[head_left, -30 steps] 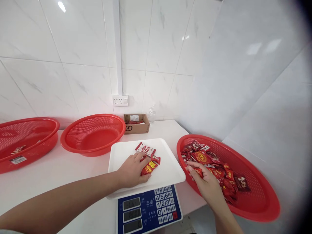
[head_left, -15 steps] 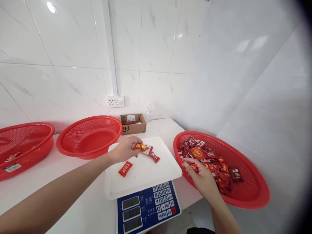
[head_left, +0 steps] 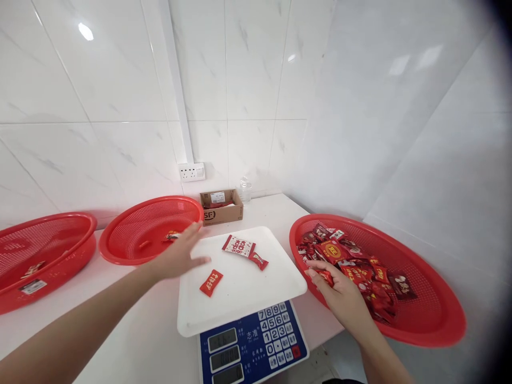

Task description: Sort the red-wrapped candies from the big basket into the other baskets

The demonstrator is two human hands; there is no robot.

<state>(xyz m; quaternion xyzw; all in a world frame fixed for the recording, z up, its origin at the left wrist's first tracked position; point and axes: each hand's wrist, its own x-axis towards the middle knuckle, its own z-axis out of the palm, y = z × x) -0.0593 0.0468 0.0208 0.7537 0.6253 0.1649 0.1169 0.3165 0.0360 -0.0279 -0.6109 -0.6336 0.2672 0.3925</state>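
Note:
My left hand [head_left: 180, 257] is open, fingers spread, between the middle red basket [head_left: 120, 257] and the scale's white tray [head_left: 244, 296]. Beyond its fingers, a red-and-yellow wrapped candy [head_left: 172, 235] is in that basket, partly hidden. On the tray lie a red candy [head_left: 211, 282], a white-and-red packet [head_left: 239, 246] and a small red candy [head_left: 259, 261] touching it. My right hand [head_left: 344, 296] is closed around a red wrapped candy [head_left: 326, 277] at the near rim of the right basket [head_left: 424, 320], which holds a heap of wrapped candies [head_left: 356, 266].
Below the tray is the scale's blue panel [head_left: 256, 341] with keys and displays. Another red basket [head_left: 76, 266] stands far left. A cardboard box [head_left: 224, 214] and a clear plastic bottle [head_left: 245, 190] sit at the back by the tiled wall.
My left hand has moved left from the tray and let go of the red-and-yellow candy, which now lies in the middle basket. My right hand keeps its hold by the right basket.

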